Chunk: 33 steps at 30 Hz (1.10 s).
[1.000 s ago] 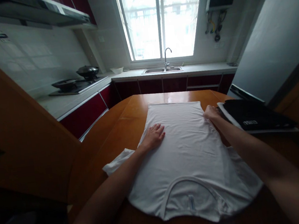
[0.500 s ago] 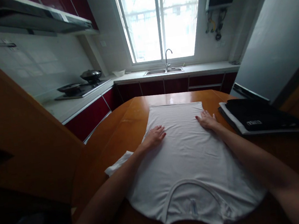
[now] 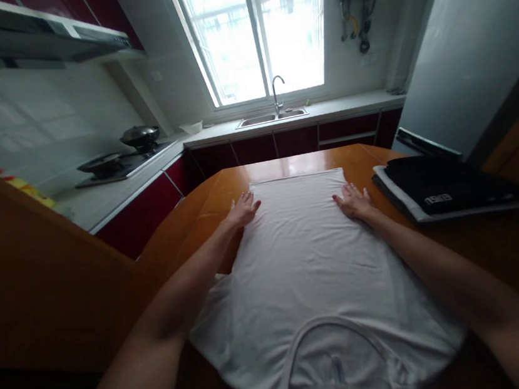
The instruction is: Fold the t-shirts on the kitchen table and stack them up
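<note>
A white T-shirt lies spread on the brown wooden table, its neckline nearest me and its straight hem at the far side. Small wrinkles run across the cloth. My left hand rests at the shirt's far left edge, fingers apart, partly over the bare wood. At the far right edge, my right hand lies flat with spread fingers on the cloth. The left sleeve is partly hidden under my left forearm.
Folded dark and white clothes are stacked on the table's right side. Beyond the table are a counter with a sink and a stove with a wok. A fridge stands at the right.
My left hand has moved outward and away from me, from the shirt's surface to its far left edge. My right hand stays nearly in place. The view has shifted slightly.
</note>
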### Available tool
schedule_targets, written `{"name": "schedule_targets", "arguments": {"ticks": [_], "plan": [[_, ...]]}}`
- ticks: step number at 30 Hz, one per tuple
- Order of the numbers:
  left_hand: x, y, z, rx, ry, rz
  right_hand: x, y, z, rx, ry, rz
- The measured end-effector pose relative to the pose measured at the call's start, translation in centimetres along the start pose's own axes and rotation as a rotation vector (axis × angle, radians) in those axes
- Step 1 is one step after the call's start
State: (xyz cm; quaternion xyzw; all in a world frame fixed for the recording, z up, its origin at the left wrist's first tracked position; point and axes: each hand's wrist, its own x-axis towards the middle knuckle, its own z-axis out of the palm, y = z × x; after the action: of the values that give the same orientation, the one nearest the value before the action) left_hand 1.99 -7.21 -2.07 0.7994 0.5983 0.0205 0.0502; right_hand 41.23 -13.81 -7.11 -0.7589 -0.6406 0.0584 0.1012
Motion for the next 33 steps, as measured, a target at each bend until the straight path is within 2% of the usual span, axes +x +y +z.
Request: {"name": "schedule_targets", "arguments": {"ticks": [2,5,7,11,15,17,19,22,24,27,30,33], "plan": [[1.6,0.7,-0.1,0.0,0.057,-0.003,0.0,0.0,-0.1,-0.002,-0.006,0.006],[3.2,1.4,0.5,0.01,0.001,-0.015,-0.2,-0.1,-0.3,-0.004,-0.015,0.004],[3.6,1.5,1.2,0.01,-0.043,-0.022,-0.3,-0.2,-0.4,-0.002,-0.016,0.002],[3.3,1.4,2.1,-0.011,0.013,-0.02,-0.4,-0.1,-0.1,0.005,-0.002,0.001],[3.0,1.9,1.0,-0.034,-0.028,-0.029,-0.4,-0.1,-0.4,0.014,-0.003,0.002],[2.2,2.7,0.1,-0.022,0.002,-0.006,-0.7,-0.4,-1.4,0.018,0.012,0.0],[0.2,4.0,-0.6,-0.001,0.036,0.07,-1.7,-1.0,-2.8,0.016,0.075,-0.016],[-5.3,6.3,-0.7,0.011,0.032,0.258,-5.2,-2.5,-4.6,0.019,0.153,-0.112],[-10.1,7.8,0.0,-0.007,-0.033,0.377,-8.8,-3.4,-4.6,0.034,0.122,-0.226],[-16.2,9.4,1.5,-0.019,-0.153,0.474,-14.5,-4.1,-3.1,0.039,0.034,-0.363],[-19.2,10.0,2.2,0.0,-0.147,0.478,-18.1,-4.1,-2.1,0.034,-0.035,-0.4],[-20.0,10.1,1.7,-0.01,-0.056,0.441,-19.3,-3.8,-3.0,0.049,0.076,-0.409]]}}
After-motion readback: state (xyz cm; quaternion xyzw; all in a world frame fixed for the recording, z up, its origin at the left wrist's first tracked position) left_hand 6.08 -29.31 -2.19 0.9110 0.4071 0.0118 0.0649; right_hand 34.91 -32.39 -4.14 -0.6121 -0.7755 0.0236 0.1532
